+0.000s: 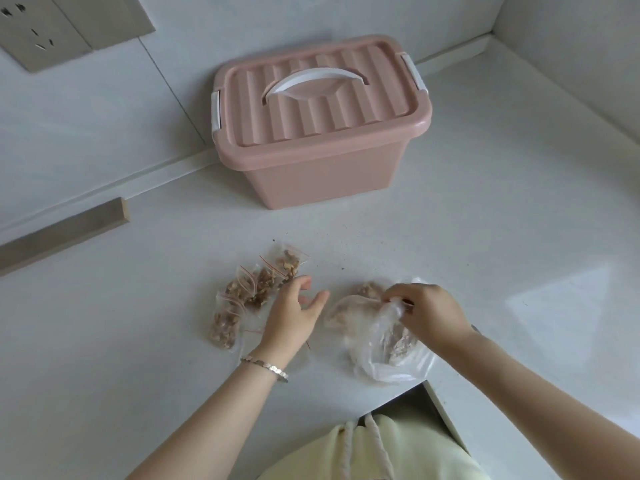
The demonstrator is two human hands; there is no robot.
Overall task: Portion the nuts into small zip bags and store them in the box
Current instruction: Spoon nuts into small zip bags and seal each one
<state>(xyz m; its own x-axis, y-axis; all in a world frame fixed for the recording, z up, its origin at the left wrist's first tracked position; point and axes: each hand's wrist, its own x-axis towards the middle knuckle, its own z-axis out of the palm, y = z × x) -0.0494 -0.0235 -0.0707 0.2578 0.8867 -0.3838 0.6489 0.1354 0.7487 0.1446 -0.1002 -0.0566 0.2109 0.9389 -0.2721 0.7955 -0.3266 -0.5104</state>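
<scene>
Head view, from the left: a wall socket [38, 32] is seen high on the wall, and a wooden strip [62, 233] is set along the back edge of the countertop [485, 220] at its left side. Small zip bags [249, 296] filled with nuts are laid in an overlapping row left of the countertop's middle, toward the front edge, with red seal lines showing at their tops. The left hand [294, 313] is held just right of this row, fingers relaxed and spread, with nothing gripped; whether its fingertips touch the nearest bag cannot be told. A bracelet [265, 368] is worn on that wrist. Behind the hands, a pink box [318, 133] is placed against the back edge, well apart from the bags; its lid is on, its white handle [311, 79] is folded flat, and white clips are seen at both ends. A large clear plastic bag [377, 341] with more nuts inside is spread near the front edge, just right of the left hand. Its bunched neck is pinched by the curled fingers of the right hand [426, 313]. A pale yellow garment [381, 455] with drawstrings is seen below the front edge.
</scene>
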